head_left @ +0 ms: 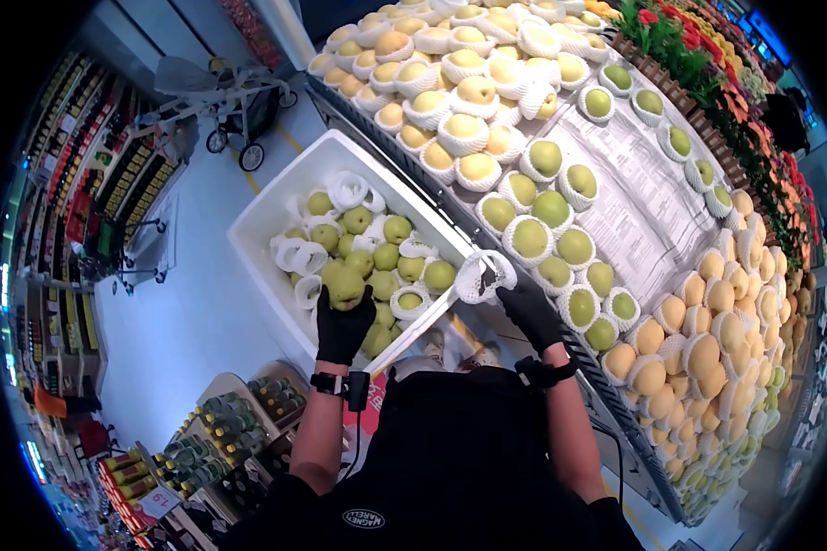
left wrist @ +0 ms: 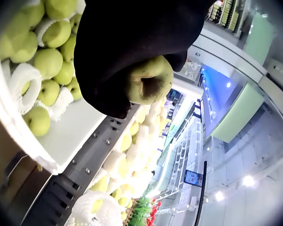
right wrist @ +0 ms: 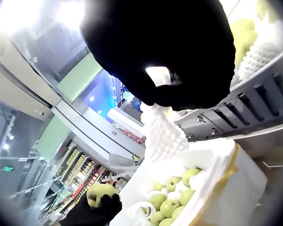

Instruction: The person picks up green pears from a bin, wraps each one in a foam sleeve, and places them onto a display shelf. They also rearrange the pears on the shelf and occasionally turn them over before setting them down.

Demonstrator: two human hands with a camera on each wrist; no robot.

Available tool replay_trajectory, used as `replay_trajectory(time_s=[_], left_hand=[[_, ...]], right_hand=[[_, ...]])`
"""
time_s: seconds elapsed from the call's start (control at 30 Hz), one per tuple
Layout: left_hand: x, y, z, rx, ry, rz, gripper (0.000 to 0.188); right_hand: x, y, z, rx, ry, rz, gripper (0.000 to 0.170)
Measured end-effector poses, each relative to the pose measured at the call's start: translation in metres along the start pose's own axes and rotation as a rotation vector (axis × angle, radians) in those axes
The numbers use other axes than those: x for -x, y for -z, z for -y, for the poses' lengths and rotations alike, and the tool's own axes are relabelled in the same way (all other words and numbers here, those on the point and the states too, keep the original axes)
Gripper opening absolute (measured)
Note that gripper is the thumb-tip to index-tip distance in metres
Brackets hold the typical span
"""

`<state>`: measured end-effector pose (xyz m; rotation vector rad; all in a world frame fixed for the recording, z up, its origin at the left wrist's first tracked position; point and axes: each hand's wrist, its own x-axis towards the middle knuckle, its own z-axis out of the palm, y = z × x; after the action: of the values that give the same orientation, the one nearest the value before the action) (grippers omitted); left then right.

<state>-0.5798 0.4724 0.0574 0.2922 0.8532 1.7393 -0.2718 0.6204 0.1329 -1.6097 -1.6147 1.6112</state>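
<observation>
In a black glove, my left hand (head_left: 345,328) grips a green pear (head_left: 344,285) above the white foam box (head_left: 248,234). The left wrist view shows the pear (left wrist: 151,81) from its end, with a dark hollow and gloved fingers curled round it. My right hand (head_left: 530,315), also gloved in black, pinches a white foam net sleeve (head_left: 483,277) over the box's right corner. That net (right wrist: 162,136) hangs from the fingertips in the right wrist view, with no fruit showing in it. Green pears (head_left: 386,285) and loose foam nets (head_left: 347,190) fill the box.
A slanted display stand (head_left: 606,386) runs along the right, bearing netted green pears (head_left: 551,209), yellow pears (head_left: 469,89) and orange-toned ones (head_left: 703,354). Bare paper lining (head_left: 616,174) shows between them. A cart (head_left: 234,110) stands at the back left; bottles (head_left: 216,432) fill a lower-left shelf.
</observation>
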Motion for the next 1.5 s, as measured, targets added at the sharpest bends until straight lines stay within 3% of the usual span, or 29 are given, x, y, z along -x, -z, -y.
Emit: replay_trajectory(time_s=[0.07, 0.17, 0.27, 0.3, 0.33, 0.4, 0.47, 0.53, 0.63, 0.7, 0.77, 0.83, 0.93, 1.0, 1.07, 1.1, 1.17, 1.23, 1.27, 1.3, 1.4, 1.47, 1.5], left_hand=[[0.002, 0.001, -0.013, -1.011, -0.402, -0.255, 0.033], [0.009, 0.016, -0.038, -1.061, -0.383, -0.312, 0.030], [0.015, 0.027, -0.048, -1.103, -0.465, -0.419, 0.026], [0.017, 0.032, -0.047, -0.591, -0.348, -0.369, 0.026], [0.022, 0.040, -0.045, -0.739, -0.386, -0.402, 0.027], [0.022, 0.061, -0.041, -1.039, -0.464, -0.457, 0.029], [0.015, 0.063, -0.042, -0.602, -0.365, -0.509, 0.029], [0.019, 0.057, -0.039, -1.103, -0.481, -0.514, 0.029], [0.017, 0.053, -0.041, -1.069, -0.347, -0.440, 0.031], [-0.001, 0.107, -0.013, -0.522, -0.219, -0.346, 0.036], [-0.014, 0.113, -0.014, -0.546, -0.203, -0.288, 0.040], [-0.022, 0.117, -0.016, -1.142, -0.294, -0.266, 0.044], [-0.052, 0.149, -0.025, -1.611, -0.535, -0.046, 0.057], [-0.072, 0.134, -0.022, -0.794, -0.079, -0.351, 0.061], [-0.085, 0.129, -0.021, -0.768, 0.074, -0.501, 0.065], [-0.089, 0.130, -0.022, -0.683, 0.255, -0.536, 0.066], [-0.090, 0.161, 0.005, -0.870, 0.221, -0.371, 0.064], [-0.075, 0.170, 0.014, -1.595, 0.155, -0.014, 0.067], [-0.069, 0.179, 0.021, -1.911, 0.031, 0.134, 0.071], [-0.071, 0.185, 0.029, -1.487, 0.278, -0.069, 0.072], [-0.064, 0.208, 0.054, -1.352, 0.257, 0.053, 0.074], [-0.057, 0.190, 0.048, -1.755, 0.132, 0.361, 0.075], [-0.053, 0.175, 0.040, -1.734, 0.211, 0.436, 0.085]], right_hand=[[-0.008, -0.018, 0.014, 0.056, -0.024, 0.032, 0.029], [-0.022, -0.050, 0.008, 0.183, 0.036, 0.138, 0.034], [-0.024, -0.084, 0.014, -0.076, 0.046, 0.384, 0.048], [-0.025, -0.095, 0.017, -0.079, 0.012, 0.507, 0.060], [-0.023, -0.102, 0.022, -0.023, -0.004, 0.563, 0.063], [-0.027, -0.113, 0.022, 0.074, -0.017, 0.550, 0.060], [-0.031, -0.109, 0.024, 0.061, -0.042, 0.524, 0.055], [-0.035, -0.101, 0.014, 0.042, -0.056, 0.493, 0.050], [-0.036, -0.087, -0.003, 0.030, -0.071, 0.449, 0.040], [-0.027, -0.080, 0.001, 0.060, -0.103, 0.452, 0.040], [-0.022, -0.075, 0.005, 0.096, -0.108, 0.442, 0.039], [-0.023, -0.070, 0.005, 0.075, -0.076, 0.408, 0.038], [-0.025, -0.066, -0.010, 0.001, -0.083, 0.380, 0.035], [-0.021, -0.064, -0.013, -0.036, -0.063, 0.377, 0.035], [-0.016, -0.061, -0.014, -0.039, -0.087, 0.372, 0.035], [-0.014, -0.059, -0.014, -0.040, -0.100, 0.369, 0.035], [-0.015, -0.055, -0.024, -0.066, -0.087, 0.344, 0.034], [-0.014, -0.053, -0.030, -0.084, -0.082, 0.331, 0.034], [-0.014, -0.052, -0.031, -0.089, -0.081, 0.328, 0.034], [-0.014, -0.051, -0.031, -0.093, -0.080, 0.323, 0.034], [-0.009, -0.049, -0.027, -0.118, -0.097, 0.303, 0.034], [-0.009, -0.051, -0.030, -0.131, -0.103, 0.316, 0.034], [-0.010, -0.052, -0.031, -0.138, -0.104, 0.323, 0.035]])
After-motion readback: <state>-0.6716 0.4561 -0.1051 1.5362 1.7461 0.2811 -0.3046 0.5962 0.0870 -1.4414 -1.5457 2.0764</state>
